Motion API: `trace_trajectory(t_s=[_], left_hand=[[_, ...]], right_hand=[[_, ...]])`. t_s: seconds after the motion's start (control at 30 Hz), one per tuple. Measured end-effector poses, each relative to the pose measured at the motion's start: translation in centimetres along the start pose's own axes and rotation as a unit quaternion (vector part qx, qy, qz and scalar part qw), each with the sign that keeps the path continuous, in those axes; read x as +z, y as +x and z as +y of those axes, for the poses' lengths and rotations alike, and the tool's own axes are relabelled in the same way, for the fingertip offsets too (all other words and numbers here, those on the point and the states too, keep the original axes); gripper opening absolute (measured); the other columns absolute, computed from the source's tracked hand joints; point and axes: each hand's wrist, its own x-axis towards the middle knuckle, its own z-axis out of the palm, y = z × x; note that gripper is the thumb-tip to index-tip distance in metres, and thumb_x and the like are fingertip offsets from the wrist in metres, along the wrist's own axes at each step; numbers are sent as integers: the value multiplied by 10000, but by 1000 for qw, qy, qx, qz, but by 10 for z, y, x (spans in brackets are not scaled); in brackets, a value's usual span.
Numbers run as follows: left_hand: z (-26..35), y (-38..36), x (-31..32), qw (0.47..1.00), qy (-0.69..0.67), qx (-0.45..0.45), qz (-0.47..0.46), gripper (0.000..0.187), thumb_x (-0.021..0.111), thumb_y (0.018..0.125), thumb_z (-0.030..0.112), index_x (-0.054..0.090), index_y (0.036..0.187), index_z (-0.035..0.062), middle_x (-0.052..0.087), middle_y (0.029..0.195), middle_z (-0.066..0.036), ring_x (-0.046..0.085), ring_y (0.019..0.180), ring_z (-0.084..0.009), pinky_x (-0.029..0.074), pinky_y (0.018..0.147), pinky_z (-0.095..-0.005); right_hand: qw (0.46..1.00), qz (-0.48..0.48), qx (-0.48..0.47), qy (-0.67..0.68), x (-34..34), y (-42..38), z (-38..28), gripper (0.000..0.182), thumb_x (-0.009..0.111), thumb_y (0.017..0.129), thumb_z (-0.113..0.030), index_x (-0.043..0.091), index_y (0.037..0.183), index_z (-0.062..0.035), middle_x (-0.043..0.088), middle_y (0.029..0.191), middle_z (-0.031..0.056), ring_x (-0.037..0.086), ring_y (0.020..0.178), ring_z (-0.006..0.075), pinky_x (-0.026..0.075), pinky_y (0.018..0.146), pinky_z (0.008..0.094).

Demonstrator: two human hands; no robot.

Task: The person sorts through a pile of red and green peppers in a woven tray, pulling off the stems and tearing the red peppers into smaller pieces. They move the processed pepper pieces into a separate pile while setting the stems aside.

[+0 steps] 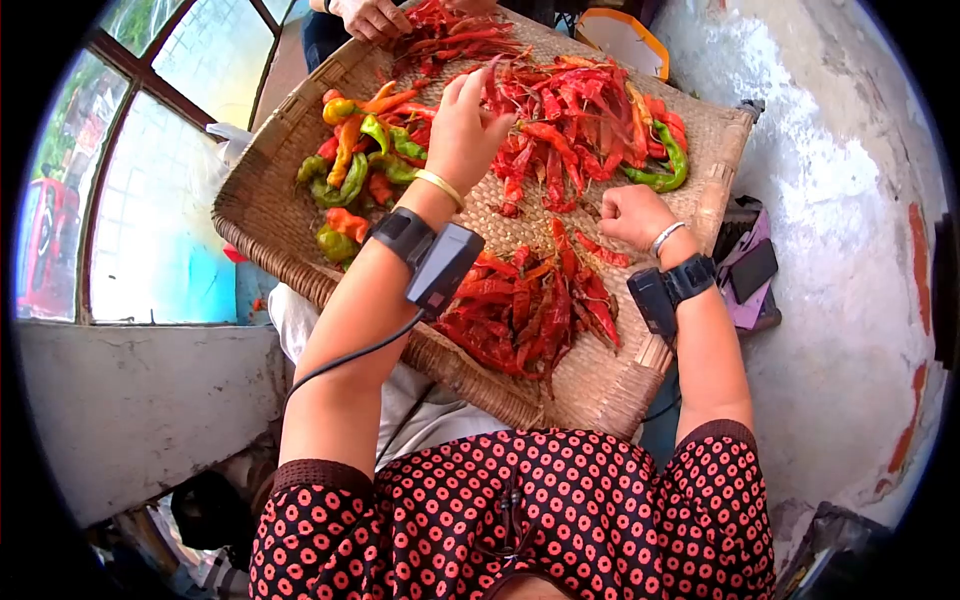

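Observation:
My left hand (468,135) reaches over the woven tray (480,225), its thumb and fingers apart at the edge of the large heap of dried red chilies (575,110). My right hand (637,217) is closed, its fingers curled in above the tray's right side; what they hold, if anything, is hidden. Just below it a single red chili (603,250) lies on the weave. Nearest my body is another pile of dark red dried chilies (530,310). Left of my left hand lie mixed green, yellow and orange peppers (350,165), partly behind my wrist.
Another person's hand (372,18) rests at red chilies (450,35) on the tray's far edge. One green chili (668,165) lies at the right. A window (160,190) is on the left, a worn wall (820,200) on the right. A cable (350,365) runs along my left arm.

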Motion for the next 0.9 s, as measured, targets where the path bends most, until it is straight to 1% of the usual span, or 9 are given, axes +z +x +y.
trace_trajectory(t_s=[0.07, 0.1, 0.17, 0.27, 0.4, 0.47, 0.7, 0.8, 0.9], left_hand=[[-11, -8, 1, 974, 219, 61, 2, 365, 626, 716, 107, 508, 1057, 54, 536, 954, -152, 589, 796, -275, 492, 666, -350], [-5, -14, 0, 966, 242, 68, -62, 366, 644, 706, 139, 539, 1043, 44, 573, 959, -137, 593, 727, -233, 488, 678, -336], [-5, -24, 7, 930, 246, 127, -241, 222, 602, 723, 188, 595, 927, 101, 588, 874, -77, 578, 751, -249, 485, 666, -347], [13, -43, 26, 862, 260, 173, -399, 181, 539, 739, 162, 573, 916, 141, 564, 873, -44, 589, 712, -248, 484, 597, -358], [16, -61, 39, 815, 272, 236, -454, 201, 520, 729, 104, 556, 924, 138, 549, 890, -42, 597, 720, -246, 493, 583, -349], [14, -63, 40, 797, 266, 251, -481, 205, 514, 726, 87, 552, 924, 128, 545, 890, -50, 599, 726, -245, 495, 579, -345], [21, -68, 38, 781, 332, 244, -469, 173, 522, 718, 88, 559, 887, 84, 530, 841, -87, 605, 712, -242, 493, 554, -344], [17, -70, 41, 773, 373, 231, -459, 135, 524, 713, 87, 580, 836, 84, 532, 828, -93, 608, 700, -238, 490, 536, -350], [13, -69, 42, 768, 386, 224, -460, 111, 526, 708, 87, 594, 796, 86, 540, 841, -100, 610, 689, -238, 487, 524, -354]], right_hand=[[999, 19, -15, 43, 2, 1, 2, 123, 602, 610, -187, 572, 635, -70, 576, 625, 112, 557, 594, 269, 450, 570, 339], [998, 30, -12, 52, 0, 0, 0, 126, 605, 615, -179, 571, 636, -60, 579, 619, 105, 562, 588, 254, 451, 568, 329], [996, 53, -14, 70, 0, 0, -1, 133, 606, 621, -180, 571, 639, -54, 583, 621, 104, 566, 587, 248, 450, 564, 325], [990, 104, -42, 89, -6, 1, -1, 143, 619, 641, -172, 571, 648, -37, 584, 612, 93, 568, 562, 210, 446, 542, 302], [966, 203, -45, 151, -30, 0, -7, 137, 645, 664, -157, 575, 653, -40, 570, 588, 66, 552, 542, 133, 441, 537, 263], [959, 254, -58, 112, -49, 6, -6, 143, 646, 675, -167, 579, 647, -44, 581, 589, 66, 565, 550, 139, 446, 547, 264], [924, 375, 62, 41, -95, 38, 9, 199, 628, 711, -259, 622, 708, -60, 621, 679, 101, 604, 625, 222, 470, 594, 315], [965, 240, 62, -89, -68, 21, -2, 189, 615, 701, -290, 627, 745, -107, 614, 718, 119, 589, 677, 286, 471, 622, 369], [993, -2, 1, -120, -20, 6, -2, 236, 581, 683, -333, 625, 728, -105, 615, 756, 118, 589, 729, 298, 468, 664, 404]])
